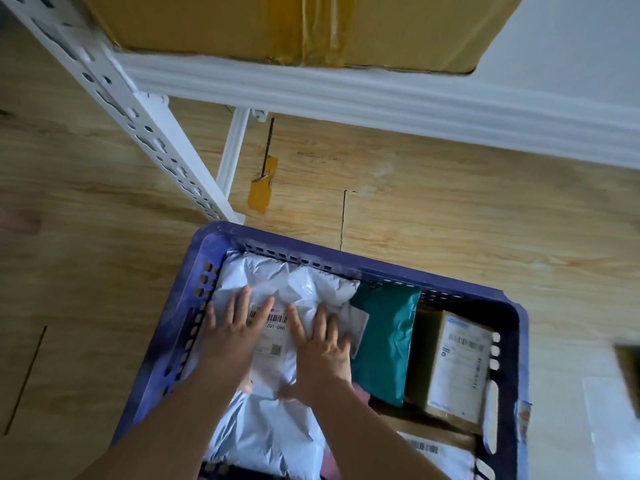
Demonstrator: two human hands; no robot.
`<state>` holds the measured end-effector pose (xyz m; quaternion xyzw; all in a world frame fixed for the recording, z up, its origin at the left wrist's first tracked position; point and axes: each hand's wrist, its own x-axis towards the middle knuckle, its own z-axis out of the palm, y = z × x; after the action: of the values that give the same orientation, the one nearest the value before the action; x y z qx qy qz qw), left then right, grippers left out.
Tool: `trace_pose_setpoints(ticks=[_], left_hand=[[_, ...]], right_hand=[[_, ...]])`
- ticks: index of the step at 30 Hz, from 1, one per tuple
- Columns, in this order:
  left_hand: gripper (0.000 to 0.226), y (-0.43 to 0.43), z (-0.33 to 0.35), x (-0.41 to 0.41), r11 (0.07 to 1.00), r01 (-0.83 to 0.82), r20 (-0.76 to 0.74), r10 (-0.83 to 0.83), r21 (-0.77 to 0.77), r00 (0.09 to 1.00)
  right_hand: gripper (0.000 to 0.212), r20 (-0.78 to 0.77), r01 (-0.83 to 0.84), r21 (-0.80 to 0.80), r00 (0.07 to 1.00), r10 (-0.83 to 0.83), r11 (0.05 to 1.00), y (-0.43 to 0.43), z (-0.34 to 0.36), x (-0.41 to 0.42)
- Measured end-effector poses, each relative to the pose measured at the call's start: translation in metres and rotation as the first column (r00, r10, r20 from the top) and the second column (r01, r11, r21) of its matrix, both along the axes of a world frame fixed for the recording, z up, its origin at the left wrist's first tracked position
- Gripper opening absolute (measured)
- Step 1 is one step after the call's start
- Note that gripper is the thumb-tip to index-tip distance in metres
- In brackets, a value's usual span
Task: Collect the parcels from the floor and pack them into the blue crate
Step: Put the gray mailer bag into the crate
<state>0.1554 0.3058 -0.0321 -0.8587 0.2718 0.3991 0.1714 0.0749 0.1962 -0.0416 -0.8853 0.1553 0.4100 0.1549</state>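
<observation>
In the head view, both hands lie flat on a white poly mailer (pixel 304 282) that fills the left part of the blue crate (pixel 433 275). The left hand (pixel 230 332) and the right hand (pixel 322 344) rest side by side on it, either side of its barcode label (pixel 275 327). Their fingers (pixel 242 303) are straight and spread apart, gripping nothing. The palms-down pose suggests the person is pressing the puffy bag flat so it sits below the rim and leaves room for more. The mailer lies directly under the fingers. Its crinkled far end reaches past the fingertips to the crate's far wall, and its near end runs back under the forearms. Just right of it a teal poly mailer (pixel 388 337) stands on edge, wedged between the white bag and a small cardboard box (pixel 457 365) with a shipping label, probably to save floor space in the crate. Another labelled parcel (pixel 433 452) lies flat at the near right corner. The crate sits on a wooden floor (pixel 450 209) beside the leg of a white slotted rack (pixel 145 133), which carries a large taped carton (pixel 242 26). A dark shape at the right edge is too blurred to identify.
</observation>
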Motion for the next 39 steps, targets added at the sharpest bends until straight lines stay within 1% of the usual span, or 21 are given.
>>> trace_pose_setpoints(ticks=[3, 4, 7, 11, 13, 15, 18, 21, 24, 29, 33, 36, 39], left_hand=[[0.107, -0.007, 0.023, -0.005, 1.000, 0.005, 0.040, -0.006, 0.014, 0.999], [0.102, -0.010, 0.033, -0.007, 1.000, 0.006, 0.050, -0.007, 0.012, 0.999], [0.095, -0.017, 0.066, -0.016, 0.999, 0.044, 0.075, -0.041, -0.032, 0.996], [0.093, -0.031, 0.122, -0.030, 0.986, 0.126, 0.086, -0.117, -0.108, 0.989], [0.089, -0.040, 0.158, -0.036, 0.977, 0.143, 0.090, -0.130, -0.158, 0.987], [0.080, -0.051, 0.200, -0.042, 0.965, 0.152, 0.086, -0.136, -0.213, 0.987], [0.069, -0.065, 0.266, -0.049, 0.947, 0.216, 0.130, -0.189, -0.238, 0.973], [0.065, -0.083, 0.338, -0.059, 0.914, 0.265, 0.193, -0.213, -0.307, 0.958], [0.059, -0.100, 0.406, -0.075, 0.857, 0.343, 0.261, -0.255, -0.384, 0.931], [0.058, -0.122, 0.507, -0.117, 0.774, 0.431, 0.321, -0.306, -0.465, 0.896], [0.054, -0.137, 0.569, -0.163, 0.681, 0.483, 0.349, -0.338, -0.551, 0.874], [0.051, -0.150, 0.601, -0.200, 0.620, 0.493, 0.361, -0.336, -0.610, 0.870], [0.053, -0.170, 0.627, -0.235, 0.601, 0.494, 0.344, -0.356, -0.628, 0.869]], right_hand=[[0.109, 0.042, -0.002, 0.092, 0.999, -0.002, 0.996, -0.013, 0.026, 0.000], [0.103, 0.072, -0.003, 0.103, 0.997, -0.004, 0.995, -0.018, 0.037, -0.003], [0.085, 0.154, 0.042, 0.103, 0.986, -0.058, 0.994, -0.030, 0.076, -0.014], [0.071, 0.195, 0.131, 0.082, 0.970, -0.145, 0.988, -0.047, 0.135, -0.036], [0.065, 0.221, 0.163, 0.068, 0.960, -0.174, 0.984, -0.057, 0.172, -0.045], [0.061, 0.247, 0.194, 0.078, 0.947, -0.207, 0.978, -0.069, 0.214, -0.053], [0.054, 0.284, 0.223, 0.067, 0.930, -0.233, 0.973, -0.084, 0.279, -0.066], [0.049, 0.353, 0.249, 0.043, 0.902, -0.248, 0.968, -0.100, 0.352, -0.081], [0.044, 0.438, 0.294, 0.030, 0.855, -0.277, 0.955, -0.112, 0.420, -0.102], [0.045, 0.546, 0.361, 0.005, 0.780, -0.305, 0.933, -0.123, 0.523, -0.152], [0.043, 0.627, 0.418, -0.022, 0.713, -0.314, 0.908, -0.132, 0.588, -0.204], [0.042, 0.668, 0.462, -0.060, 0.678, -0.308, 0.885, -0.144, 0.623, -0.254], [0.041, 0.680, 0.527, -0.081, 0.650, -0.339, 0.846, -0.164, 0.649, -0.308]])
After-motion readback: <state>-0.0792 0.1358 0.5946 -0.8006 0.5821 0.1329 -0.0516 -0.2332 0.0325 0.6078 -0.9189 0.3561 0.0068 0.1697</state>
